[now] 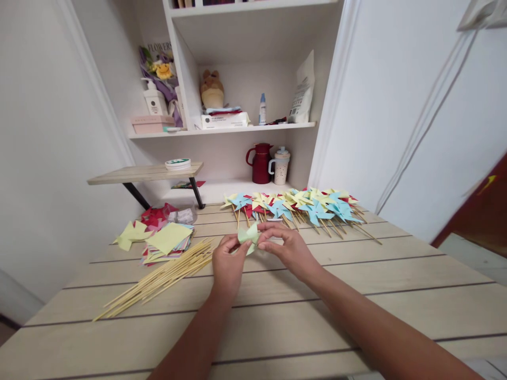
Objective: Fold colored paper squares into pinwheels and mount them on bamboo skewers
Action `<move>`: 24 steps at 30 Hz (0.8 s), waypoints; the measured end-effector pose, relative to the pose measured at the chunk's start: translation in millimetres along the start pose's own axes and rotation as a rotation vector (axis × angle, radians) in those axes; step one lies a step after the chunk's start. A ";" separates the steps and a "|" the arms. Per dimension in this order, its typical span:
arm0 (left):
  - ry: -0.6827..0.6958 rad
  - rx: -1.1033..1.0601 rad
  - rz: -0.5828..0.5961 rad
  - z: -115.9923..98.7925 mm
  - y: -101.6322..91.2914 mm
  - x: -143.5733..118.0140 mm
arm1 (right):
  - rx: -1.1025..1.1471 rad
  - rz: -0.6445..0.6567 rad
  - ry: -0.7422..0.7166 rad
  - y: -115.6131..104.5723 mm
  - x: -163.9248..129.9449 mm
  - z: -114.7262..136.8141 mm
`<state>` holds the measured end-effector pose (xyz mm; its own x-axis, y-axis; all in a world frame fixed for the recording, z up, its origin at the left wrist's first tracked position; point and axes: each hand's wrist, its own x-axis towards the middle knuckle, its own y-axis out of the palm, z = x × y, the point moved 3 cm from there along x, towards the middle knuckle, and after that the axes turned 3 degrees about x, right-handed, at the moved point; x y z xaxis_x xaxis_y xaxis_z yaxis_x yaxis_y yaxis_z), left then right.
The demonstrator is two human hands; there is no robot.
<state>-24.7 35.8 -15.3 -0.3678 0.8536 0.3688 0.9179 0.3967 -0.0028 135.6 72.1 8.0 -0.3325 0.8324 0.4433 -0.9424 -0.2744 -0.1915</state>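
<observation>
My left hand and my right hand meet over the middle of the wooden table. Between their fingertips is a pale green folded paper, with both hands pinching it. A bundle of thin wooden skewers lies just left of my left hand. Further left sits a stack of coloured paper squares. Behind my hands, a row of finished paper pinwheels on sticks is spread across the table's far side.
Red and yellow paper scraps lie at the far left. A small raised wooden shelf carries a round tin. On the white wall shelving stand a red jug, a mug, bottles and a plush toy.
</observation>
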 end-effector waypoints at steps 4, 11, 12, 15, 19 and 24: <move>0.025 -0.002 -0.023 -3.8 -0.8 0.0 | -0.026 -0.013 0.003 -0.4 -0.8 1.9; 0.049 -0.002 -0.058 -3.1 -3.7 1.6 | -0.015 -0.033 0.021 1.4 -1.7 1.7; 0.049 -0.008 -0.048 -3.1 -3.0 1.3 | -0.013 -0.028 0.031 2.3 -1.7 1.6; 0.038 -0.036 -0.031 -3.5 -1.1 0.3 | 0.000 -0.006 0.061 4.1 -1.2 1.6; 0.042 -0.036 -0.024 -4.7 -0.3 -0.5 | -0.008 0.002 0.093 3.5 -0.6 2.1; 0.057 -0.019 -0.011 -4.4 0.2 -0.8 | -0.036 -0.022 0.032 2.4 -1.2 4.7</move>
<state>-23.6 33.7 -11.5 -0.3693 0.8282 0.4215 0.9167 0.3991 0.0189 133.5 68.2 11.0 -0.3094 0.8534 0.4194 -0.9474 -0.2385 -0.2135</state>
